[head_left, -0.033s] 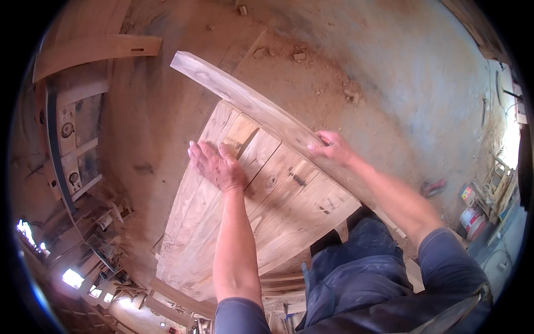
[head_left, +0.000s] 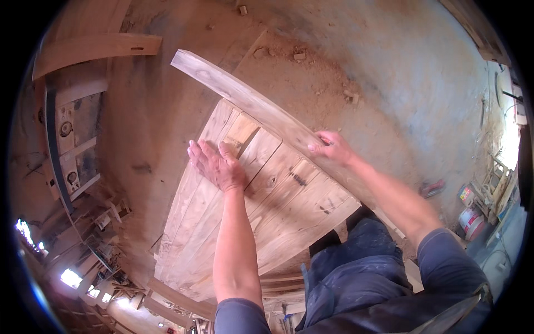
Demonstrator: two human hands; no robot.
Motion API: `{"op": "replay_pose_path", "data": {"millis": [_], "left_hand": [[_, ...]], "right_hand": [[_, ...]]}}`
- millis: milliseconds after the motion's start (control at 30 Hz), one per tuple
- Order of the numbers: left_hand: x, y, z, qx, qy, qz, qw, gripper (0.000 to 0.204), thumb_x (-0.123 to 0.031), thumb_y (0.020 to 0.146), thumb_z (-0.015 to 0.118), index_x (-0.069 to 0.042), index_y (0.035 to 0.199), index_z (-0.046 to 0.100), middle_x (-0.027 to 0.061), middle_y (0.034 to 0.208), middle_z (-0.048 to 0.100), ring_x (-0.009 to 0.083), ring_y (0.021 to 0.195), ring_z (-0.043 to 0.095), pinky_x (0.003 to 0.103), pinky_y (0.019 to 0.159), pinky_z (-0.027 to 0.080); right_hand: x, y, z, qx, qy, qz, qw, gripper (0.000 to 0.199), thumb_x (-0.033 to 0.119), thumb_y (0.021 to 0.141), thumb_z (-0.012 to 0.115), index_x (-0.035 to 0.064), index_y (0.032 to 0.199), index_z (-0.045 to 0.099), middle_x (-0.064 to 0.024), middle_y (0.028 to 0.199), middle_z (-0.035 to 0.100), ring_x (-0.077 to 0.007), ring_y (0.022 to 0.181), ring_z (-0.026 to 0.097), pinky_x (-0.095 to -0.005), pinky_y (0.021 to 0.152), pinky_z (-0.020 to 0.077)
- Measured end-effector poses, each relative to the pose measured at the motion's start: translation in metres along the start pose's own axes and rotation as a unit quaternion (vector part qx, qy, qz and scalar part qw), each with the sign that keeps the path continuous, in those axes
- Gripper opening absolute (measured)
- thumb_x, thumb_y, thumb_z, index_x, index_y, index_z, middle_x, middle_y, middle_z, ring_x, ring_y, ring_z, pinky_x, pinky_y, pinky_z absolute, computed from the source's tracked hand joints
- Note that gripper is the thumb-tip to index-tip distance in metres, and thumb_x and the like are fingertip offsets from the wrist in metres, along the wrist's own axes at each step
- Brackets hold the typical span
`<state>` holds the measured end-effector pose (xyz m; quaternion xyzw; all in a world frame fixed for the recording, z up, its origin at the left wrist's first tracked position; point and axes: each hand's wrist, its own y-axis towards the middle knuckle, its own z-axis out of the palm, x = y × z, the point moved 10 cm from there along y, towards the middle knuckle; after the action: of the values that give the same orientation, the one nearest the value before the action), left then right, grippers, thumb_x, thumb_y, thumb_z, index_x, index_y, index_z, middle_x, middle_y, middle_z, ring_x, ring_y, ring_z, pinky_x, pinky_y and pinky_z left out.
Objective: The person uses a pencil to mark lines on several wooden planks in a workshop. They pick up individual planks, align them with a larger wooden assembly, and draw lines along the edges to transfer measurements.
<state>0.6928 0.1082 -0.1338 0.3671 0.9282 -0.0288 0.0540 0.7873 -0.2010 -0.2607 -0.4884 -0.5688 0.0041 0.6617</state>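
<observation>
A broad panel of several pale wooden boards (head_left: 267, 206) lies before me, with dark gaps between some of the boards. My left hand (head_left: 218, 166) rests flat on its upper left part, fingers spread. Along the panel's far right end runs a long squared wooden beam (head_left: 239, 89), its far left end sticking out past the panel. My right hand (head_left: 332, 148) is closed round this beam near its middle, thumb on the near side; its other fingers are partly hidden behind the wood. Dark smudges and knots mark the boards near the right hand.
A curved timber piece (head_left: 100, 53) and a machine frame with round fittings (head_left: 67, 129) stand at the left. Wood scraps (head_left: 300, 57) and sawdust lie on the floor ahead. Paint buckets (head_left: 471, 220) sit at the right beside stacked offcuts. More planks (head_left: 175, 312) lie below the panel.
</observation>
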Motion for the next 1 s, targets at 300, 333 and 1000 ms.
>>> {"op": "replay_pose_path", "data": {"millis": [300, 333, 1000], "left_hand": [[-0.002, 0.000, -0.003, -0.017, -0.002, 0.005, 1.000, 0.063, -0.038, 0.098, 0.044, 0.002, 0.146, 0.038, 0.0207, 0.157, 0.029, 0.0369, 0.147, 0.022, 0.049, 0.120, 0.012], [-0.002, 0.000, -0.003, -0.018, -0.002, 0.005, 1.000, 0.063, -0.038, 0.098, 0.044, 0.002, 0.146, 0.038, 0.0207, 0.157, 0.029, 0.0370, 0.147, 0.022, 0.049, 0.120, 0.012], [-0.008, 0.001, -0.006, 0.003, -0.002, -0.010, 1.000, 0.061, -0.039, 0.099, 0.043, 0.002, 0.144, 0.041, 0.0202, 0.156, 0.030, 0.0360, 0.147, 0.023, 0.050, 0.120, 0.015]], "right_hand": [[0.025, -0.011, 0.001, 0.011, 0.011, -0.013, 1.000, 0.058, 0.046, 0.076, 0.076, -0.0013, 0.109, 0.067, -0.0117, 0.090, 0.068, -0.0189, 0.085, 0.062, -0.0338, 0.076, 0.0477], [0.028, -0.011, -0.001, 0.002, -0.004, -0.018, 1.000, 0.059, 0.047, 0.076, 0.076, -0.0010, 0.109, 0.067, -0.0117, 0.089, 0.067, -0.0194, 0.084, 0.061, -0.0341, 0.075, 0.0475], [0.033, -0.007, -0.010, -0.058, -0.073, 0.005, 0.996, 0.059, 0.052, 0.071, 0.076, -0.0014, 0.095, 0.065, -0.0161, 0.087, 0.064, -0.0261, 0.083, 0.061, -0.0405, 0.071, 0.0446]]}}
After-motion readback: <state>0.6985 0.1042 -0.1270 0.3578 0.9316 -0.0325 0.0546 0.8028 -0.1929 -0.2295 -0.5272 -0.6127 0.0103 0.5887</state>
